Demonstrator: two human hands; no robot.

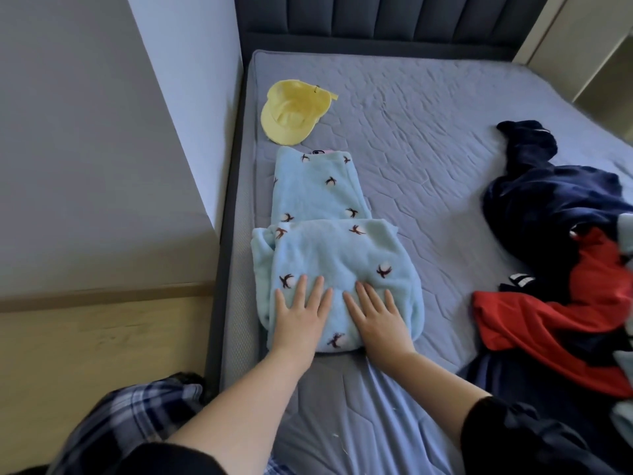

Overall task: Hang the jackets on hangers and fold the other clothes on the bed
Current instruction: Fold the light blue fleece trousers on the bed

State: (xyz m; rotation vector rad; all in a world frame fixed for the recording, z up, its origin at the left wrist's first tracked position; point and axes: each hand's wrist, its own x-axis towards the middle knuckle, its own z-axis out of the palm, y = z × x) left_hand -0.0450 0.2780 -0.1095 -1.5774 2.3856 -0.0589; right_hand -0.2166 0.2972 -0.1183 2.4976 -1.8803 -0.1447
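Note:
A light blue fleece garment (329,248) with small dark flower prints lies folded along the left side of the bed (428,132). Its near half is doubled over onto itself. My left hand (301,313) lies flat on the near left part of the fold, fingers straight and spread. My right hand (380,317) presses flat beside it on the near right part. Neither hand grips anything. A pile of dark navy and red clothes (561,255) is heaped at the bed's right edge.
A yellow cap (291,111) lies upside down near the bed's far left corner. A small dark and pink object (320,152) peeks out from under the fleece's far end. The dark padded headboard (376,18) stands behind; a grey wall and wooden ledge (102,303) run along the left.

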